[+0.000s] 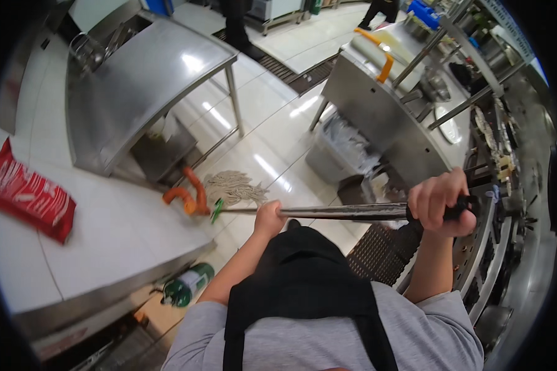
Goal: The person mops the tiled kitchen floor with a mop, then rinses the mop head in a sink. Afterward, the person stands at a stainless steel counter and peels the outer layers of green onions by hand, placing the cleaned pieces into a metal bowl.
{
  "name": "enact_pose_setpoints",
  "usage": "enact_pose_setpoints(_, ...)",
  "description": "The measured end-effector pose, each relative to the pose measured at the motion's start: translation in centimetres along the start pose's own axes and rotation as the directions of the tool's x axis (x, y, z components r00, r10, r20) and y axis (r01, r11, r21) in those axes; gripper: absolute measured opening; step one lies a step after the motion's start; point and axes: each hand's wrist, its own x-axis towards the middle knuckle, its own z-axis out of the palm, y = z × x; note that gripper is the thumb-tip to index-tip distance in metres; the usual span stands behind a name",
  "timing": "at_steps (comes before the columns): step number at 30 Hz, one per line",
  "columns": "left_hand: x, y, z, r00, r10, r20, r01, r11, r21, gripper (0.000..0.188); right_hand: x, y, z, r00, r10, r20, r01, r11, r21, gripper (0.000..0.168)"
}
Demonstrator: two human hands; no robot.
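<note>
Both of my hands are wrapped around the long handle (343, 212) of a string mop, which runs crosswise in front of my black apron. My left hand (268, 219) grips the lower part of the shaft. My right hand (438, 201) holds the black upper end, close to the cooking range on the right. The mop's pale strings (234, 186) lie spread on the white tiled floor, beside a bent orange pipe (199, 188). A green clamp (217, 210) joins the strings to the handle.
A steel sink table (167, 69) stands ahead left, a white tiled counter (120, 232) with a red bag (30, 192) nearer. A green canister (188, 284) is below. Rightward are a lined grey bin (327, 155), a rubber mat (383, 252) and a range (480, 259). People's legs (236, 23) show ahead.
</note>
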Motion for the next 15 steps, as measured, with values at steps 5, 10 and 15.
enact_pose_setpoints(5,-5.3,0.1,0.2,0.999,-0.014,-0.039,0.015,1.000,0.024,0.032,-3.3,-0.9,3.2,0.984,-0.038,0.176,0.022,0.995,0.095,0.027)
enact_pose_setpoints(10,-7.9,2.5,5.9,0.997,0.056,-0.050,-0.054,0.997,0.055,0.032,-11.3,-5.5,3.2,0.999,-0.022,-0.045,0.020,0.998,-0.055,0.029)
enact_pose_setpoints(15,-9.5,6.8,14.4,0.954,0.298,-0.023,-0.298,0.954,-0.012,0.025,-20.7,-12.1,5.6,0.995,-0.084,-0.062,0.068,0.973,-0.222,0.033)
